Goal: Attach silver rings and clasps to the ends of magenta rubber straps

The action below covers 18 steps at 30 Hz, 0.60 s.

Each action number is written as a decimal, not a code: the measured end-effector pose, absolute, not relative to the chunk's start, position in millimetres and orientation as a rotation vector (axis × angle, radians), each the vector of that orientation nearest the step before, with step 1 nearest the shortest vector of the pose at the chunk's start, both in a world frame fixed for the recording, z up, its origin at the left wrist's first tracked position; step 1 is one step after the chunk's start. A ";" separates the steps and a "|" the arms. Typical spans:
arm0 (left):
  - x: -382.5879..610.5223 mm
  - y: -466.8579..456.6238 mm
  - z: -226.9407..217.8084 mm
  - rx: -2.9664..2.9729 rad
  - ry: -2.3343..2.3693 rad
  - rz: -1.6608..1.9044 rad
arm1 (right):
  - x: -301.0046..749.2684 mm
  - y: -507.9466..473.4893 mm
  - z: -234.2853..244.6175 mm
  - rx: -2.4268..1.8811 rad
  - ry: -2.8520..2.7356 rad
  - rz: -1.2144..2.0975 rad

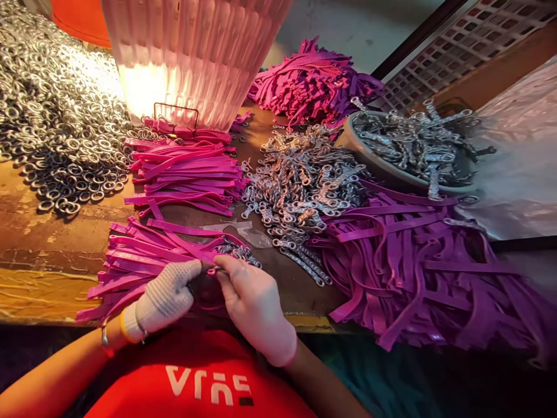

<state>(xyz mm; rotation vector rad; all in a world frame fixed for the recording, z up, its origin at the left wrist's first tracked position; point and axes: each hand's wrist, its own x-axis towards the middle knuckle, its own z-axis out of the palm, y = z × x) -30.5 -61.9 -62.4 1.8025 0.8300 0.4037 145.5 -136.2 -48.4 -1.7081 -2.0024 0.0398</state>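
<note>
My left hand (165, 297), in a knitted grey glove, is closed at the near table edge. Its fingertips meet those of my bare right hand (255, 305). Between them is pinched a small metal ring piece (212, 270) on a magenta rubber strip; the exact grip is partly hidden. A loose heap of magenta strips (143, 255) lies just beyond my left hand. A few metal clasps (237, 251) sit right behind my fingertips.
A big pile of silver rings (56, 128) fills the far left. A pink lit shade (191, 58) stands at the back. Metal clasps (304, 186) lie mid-table and in a bowl (383, 165). Purple strips (413, 273) spread right; another purple heap (313, 81) lies behind.
</note>
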 end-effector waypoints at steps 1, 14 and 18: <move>-29.1 -62.1 -61.0 1.745 0.843 0.439 | 146.5 -135.9 -44.8 -1.707 -2.017 0.069; -35.4 -74.8 -75.0 2.047 0.940 0.380 | 144.6 -134.0 -36.8 -1.919 -2.509 -0.003; -26.9 -72.6 -65.0 2.068 0.899 0.449 | 147.4 -137.2 -35.4 -1.831 -2.551 -0.215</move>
